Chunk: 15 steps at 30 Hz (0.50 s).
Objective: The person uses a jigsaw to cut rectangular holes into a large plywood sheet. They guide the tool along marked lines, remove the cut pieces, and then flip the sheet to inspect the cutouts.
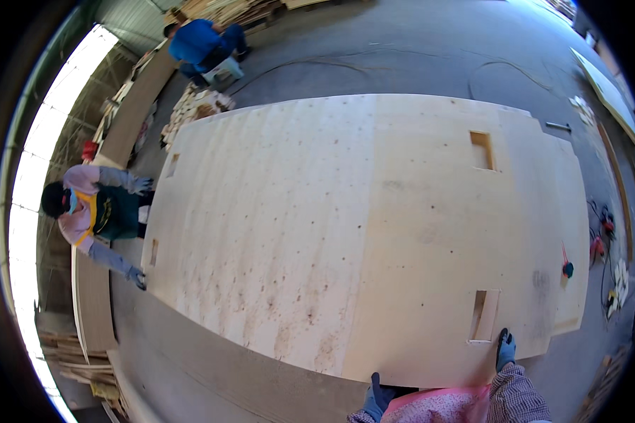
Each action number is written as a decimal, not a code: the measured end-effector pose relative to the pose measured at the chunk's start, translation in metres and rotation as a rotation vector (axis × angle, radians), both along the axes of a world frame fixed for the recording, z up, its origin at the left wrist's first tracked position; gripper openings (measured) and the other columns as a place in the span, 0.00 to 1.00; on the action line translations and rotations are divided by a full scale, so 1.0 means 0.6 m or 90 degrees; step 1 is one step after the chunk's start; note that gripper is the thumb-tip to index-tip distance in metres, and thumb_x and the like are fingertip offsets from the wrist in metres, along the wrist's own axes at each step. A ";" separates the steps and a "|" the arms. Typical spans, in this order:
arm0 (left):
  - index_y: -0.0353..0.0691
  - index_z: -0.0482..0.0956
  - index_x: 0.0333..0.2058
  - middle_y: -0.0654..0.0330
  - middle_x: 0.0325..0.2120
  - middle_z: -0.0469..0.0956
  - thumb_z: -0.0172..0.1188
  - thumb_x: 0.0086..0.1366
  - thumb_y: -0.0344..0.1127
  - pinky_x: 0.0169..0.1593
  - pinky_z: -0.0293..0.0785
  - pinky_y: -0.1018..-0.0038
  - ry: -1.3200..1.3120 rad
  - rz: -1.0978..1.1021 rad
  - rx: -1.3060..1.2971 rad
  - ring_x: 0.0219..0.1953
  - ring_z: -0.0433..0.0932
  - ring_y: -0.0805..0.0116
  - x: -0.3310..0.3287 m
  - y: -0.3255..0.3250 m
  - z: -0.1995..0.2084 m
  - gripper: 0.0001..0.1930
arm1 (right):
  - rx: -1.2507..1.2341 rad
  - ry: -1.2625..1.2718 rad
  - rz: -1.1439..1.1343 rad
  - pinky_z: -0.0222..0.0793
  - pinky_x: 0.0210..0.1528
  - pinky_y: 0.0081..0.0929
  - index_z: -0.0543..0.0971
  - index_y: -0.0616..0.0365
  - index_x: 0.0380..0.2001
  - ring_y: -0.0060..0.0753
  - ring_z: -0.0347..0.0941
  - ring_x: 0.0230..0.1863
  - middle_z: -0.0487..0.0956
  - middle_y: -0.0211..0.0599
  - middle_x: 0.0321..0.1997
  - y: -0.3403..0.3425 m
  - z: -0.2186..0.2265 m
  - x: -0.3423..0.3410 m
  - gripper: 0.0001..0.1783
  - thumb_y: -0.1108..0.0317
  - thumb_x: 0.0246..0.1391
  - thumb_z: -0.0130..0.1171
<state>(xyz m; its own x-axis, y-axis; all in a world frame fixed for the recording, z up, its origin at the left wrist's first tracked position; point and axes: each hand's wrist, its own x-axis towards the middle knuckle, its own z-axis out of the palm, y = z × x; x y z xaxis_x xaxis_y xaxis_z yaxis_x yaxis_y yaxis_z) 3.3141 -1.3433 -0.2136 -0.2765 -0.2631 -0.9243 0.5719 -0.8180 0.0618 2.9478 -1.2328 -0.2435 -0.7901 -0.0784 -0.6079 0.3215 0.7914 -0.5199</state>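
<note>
Big plywood sheet (374, 233) lies flat, filling the middle of the scene, with rectangular cutouts (484, 315). Left hand (375, 398), gloved, fingers curled over the sheet's near edge. Right hand (505, 350), gloved, fingers laid flat on the near edge beside a cutout. Co-worker (92, 215) at far left holds the opposite edge. Another person (204, 44) crouches far back.

Co-worker in pink sleeves and green apron (95, 215) at far left. Crouching person in blue (203, 44) beside stacked wood strips (192, 107). Power tools (602, 236) on floor, right.
</note>
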 end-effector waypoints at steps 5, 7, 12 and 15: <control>0.48 0.61 0.51 0.58 0.48 0.66 0.49 0.56 0.57 0.50 0.66 0.58 -0.038 -0.018 0.010 0.49 0.66 0.57 -0.047 -0.014 0.010 0.28 | 0.089 -0.009 0.000 0.59 0.51 0.31 0.63 0.66 0.50 0.43 0.64 0.50 0.67 0.51 0.51 0.024 0.014 -0.002 0.31 0.48 0.54 0.45; 0.47 0.61 0.52 0.57 0.50 0.65 0.50 0.54 0.56 0.51 0.64 0.56 -0.002 0.008 -0.015 0.50 0.65 0.56 0.001 0.007 -0.032 0.30 | 0.105 -0.066 0.009 0.60 0.51 0.33 0.64 0.66 0.49 0.45 0.65 0.50 0.68 0.52 0.50 -0.010 0.052 0.030 0.30 0.49 0.54 0.45; 0.46 0.60 0.53 0.55 0.52 0.62 0.49 0.53 0.60 0.53 0.61 0.55 -0.058 -0.042 0.044 0.54 0.62 0.55 0.035 0.013 -0.037 0.33 | 0.103 -0.030 0.007 0.64 0.43 0.35 0.67 0.64 0.44 0.49 0.69 0.41 0.72 0.53 0.41 0.042 0.041 0.060 0.26 0.50 0.54 0.45; 0.47 0.61 0.53 0.53 0.51 0.64 0.51 0.53 0.59 0.54 0.61 0.60 -0.018 0.022 0.041 0.53 0.63 0.56 0.025 0.003 -0.003 0.32 | 0.109 -0.046 0.011 0.63 0.43 0.32 0.69 0.63 0.40 0.41 0.67 0.39 0.72 0.50 0.38 0.008 0.106 0.080 0.22 0.53 0.55 0.45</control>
